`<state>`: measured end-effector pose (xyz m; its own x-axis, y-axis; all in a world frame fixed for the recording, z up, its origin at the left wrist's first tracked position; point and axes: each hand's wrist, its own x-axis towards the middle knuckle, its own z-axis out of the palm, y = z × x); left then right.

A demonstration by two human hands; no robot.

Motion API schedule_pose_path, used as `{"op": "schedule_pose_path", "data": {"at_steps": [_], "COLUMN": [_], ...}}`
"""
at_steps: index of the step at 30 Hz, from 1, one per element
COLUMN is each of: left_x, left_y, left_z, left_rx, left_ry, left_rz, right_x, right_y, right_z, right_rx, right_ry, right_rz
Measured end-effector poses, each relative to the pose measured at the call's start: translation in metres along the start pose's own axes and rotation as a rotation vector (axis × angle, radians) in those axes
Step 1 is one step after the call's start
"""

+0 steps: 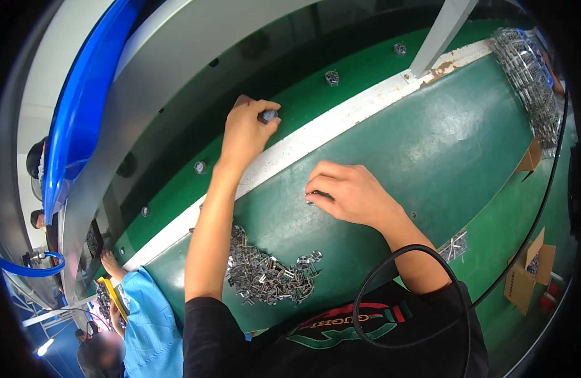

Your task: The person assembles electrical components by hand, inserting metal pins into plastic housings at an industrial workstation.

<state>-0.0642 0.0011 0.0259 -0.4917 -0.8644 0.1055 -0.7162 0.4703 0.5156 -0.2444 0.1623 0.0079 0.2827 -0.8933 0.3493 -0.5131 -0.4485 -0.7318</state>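
Note:
My left hand point(245, 130) is over the green conveyor belt, its fingers curled round a small round metal part point(269, 116) with a pale face. Above the green worktable, my right hand point(350, 192) is closed in a pinch. A small shiny metal piece point(310, 198) peeks out at its fingertips, mostly hidden by them. Between my arms, near my body, lies a heap of small metal parts with thin pins point(271, 277). Similar round parts sit spaced out along the belt, such as one part point(331, 77) beyond my hands and another part point(199, 167) left of my left forearm.
A white rail point(341, 120) separates belt from table, with a grey post point(438, 38) rising from it. Packed metal parts point(523, 82) lie at the far right. A black cable point(542, 208) loops past my right arm. An open carton point(523, 283) stands right; a blue-sleeved person point(152, 315) works left.

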Motion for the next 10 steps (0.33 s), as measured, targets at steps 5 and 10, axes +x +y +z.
{"op": "schedule_pose_path", "data": {"at_steps": [5, 10], "left_x": [-0.083, -0.146], "left_y": [0.042, 0.045], "left_z": [-0.017, -0.019], "left_rx": [-1.08, -1.405], "left_ry": [0.058, 0.106], "left_rz": [-0.448, -0.445], "right_x": [0.004, 0.004], "right_y": [-0.015, -0.035], "right_z": [0.0, 0.004], "right_rx": [0.32, 0.461], "right_ry": [0.282, 0.298], "right_rz": [0.21, 0.252]}}
